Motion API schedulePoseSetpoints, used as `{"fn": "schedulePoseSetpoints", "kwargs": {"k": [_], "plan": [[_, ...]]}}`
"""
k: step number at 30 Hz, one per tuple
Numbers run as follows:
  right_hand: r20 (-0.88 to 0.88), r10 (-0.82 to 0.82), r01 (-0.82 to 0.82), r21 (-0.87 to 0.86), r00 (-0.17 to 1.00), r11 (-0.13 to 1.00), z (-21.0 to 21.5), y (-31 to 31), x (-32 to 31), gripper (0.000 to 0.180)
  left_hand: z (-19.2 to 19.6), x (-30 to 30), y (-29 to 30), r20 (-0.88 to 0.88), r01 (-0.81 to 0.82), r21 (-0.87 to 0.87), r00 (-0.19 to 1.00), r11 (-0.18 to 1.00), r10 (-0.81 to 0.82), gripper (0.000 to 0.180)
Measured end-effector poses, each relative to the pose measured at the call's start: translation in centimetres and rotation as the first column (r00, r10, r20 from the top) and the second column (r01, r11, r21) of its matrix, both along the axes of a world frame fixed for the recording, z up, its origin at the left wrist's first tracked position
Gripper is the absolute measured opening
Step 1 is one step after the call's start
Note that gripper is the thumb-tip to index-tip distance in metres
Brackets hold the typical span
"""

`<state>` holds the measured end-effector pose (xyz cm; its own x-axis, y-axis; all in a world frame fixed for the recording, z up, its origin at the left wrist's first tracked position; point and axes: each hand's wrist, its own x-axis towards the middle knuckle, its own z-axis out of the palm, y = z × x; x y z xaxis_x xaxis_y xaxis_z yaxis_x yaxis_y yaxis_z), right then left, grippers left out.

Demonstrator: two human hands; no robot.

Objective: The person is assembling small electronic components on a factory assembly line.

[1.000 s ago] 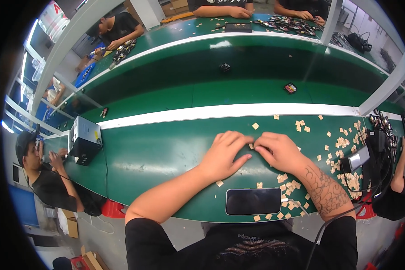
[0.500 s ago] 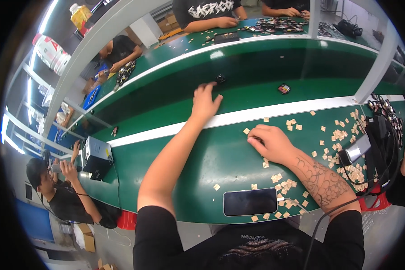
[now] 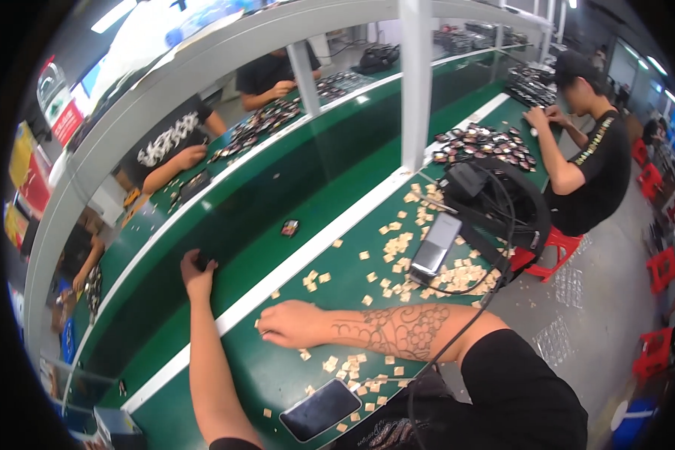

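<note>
My left hand (image 3: pixel 197 276) reaches across the white rail (image 3: pixel 240 304) onto the green channel behind it. Its fingers curl round a small black object (image 3: pixel 202 260), whose kind is too small to tell. On the near side of the rail, my right hand (image 3: pixel 283 324) rests low over the green table with fingers closed; whatever they hold is hidden. Small pale square pieces (image 3: pixel 343 367) lie scattered near that hand and forearm. Farther along the channel sits a small dark piece with a coloured label (image 3: pixel 290 227), apart from both hands.
A dark-screened phone (image 3: pixel 321 409) lies at the table's near edge. To the right are a silver device (image 3: pixel 437 245), a black bag (image 3: pixel 495 202) with cables, and a heap of small dark parts (image 3: pixel 484 146). A grey post (image 3: pixel 415 90) rises from the rail. Co-workers sit around, one on a red stool (image 3: pixel 555 251).
The whole view has swung to the right, showing more of the right side. My left hand's fingers have closed round the small black object. My right hand stays over the table.
</note>
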<state>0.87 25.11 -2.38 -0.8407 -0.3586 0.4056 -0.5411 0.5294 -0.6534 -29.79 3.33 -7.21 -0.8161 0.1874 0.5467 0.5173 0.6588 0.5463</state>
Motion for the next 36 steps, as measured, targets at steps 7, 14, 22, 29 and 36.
{"fn": "schedulePoseSetpoints", "kwargs": {"k": [7, 14, 22, 29, 36], "plan": [[0.007, 0.038, -0.037, -0.05, 0.999, 0.998, -0.4, 0.2, 0.0, 0.014, 5.0, 9.7, 3.4, -0.03, 0.261, -0.09, 0.964, 0.961, -0.264, 0.031], [0.003, 0.016, -0.015, -0.132, 1.0, 0.991, -0.4, -0.6, -0.4, 0.011, 5.8, 18.4, 2.3, 0.016, 0.391, -0.323, 0.913, 0.862, -0.408, 0.039], [-0.011, -0.017, 0.015, -0.111, 1.0, 0.994, -0.6, 0.1, -0.5, 0.019, 3.9, 24.2, -0.7, 0.422, 0.387, 0.432, 0.712, 0.815, -0.561, 0.055], [0.054, 0.054, -0.046, -0.137, 0.997, 0.989, -0.3, -0.1, 0.2, 0.014, 6.9, 29.2, 0.8, 0.233, 0.418, -0.013, 0.885, 0.909, -0.403, 0.049], [-0.047, 0.111, -0.112, -0.027, 0.993, 0.993, 1.6, -1.1, 0.3, 0.025, 6.1, 28.2, -2.2, 0.153, 0.48, -0.017, 0.868, 0.877, -0.472, 0.037]]}}
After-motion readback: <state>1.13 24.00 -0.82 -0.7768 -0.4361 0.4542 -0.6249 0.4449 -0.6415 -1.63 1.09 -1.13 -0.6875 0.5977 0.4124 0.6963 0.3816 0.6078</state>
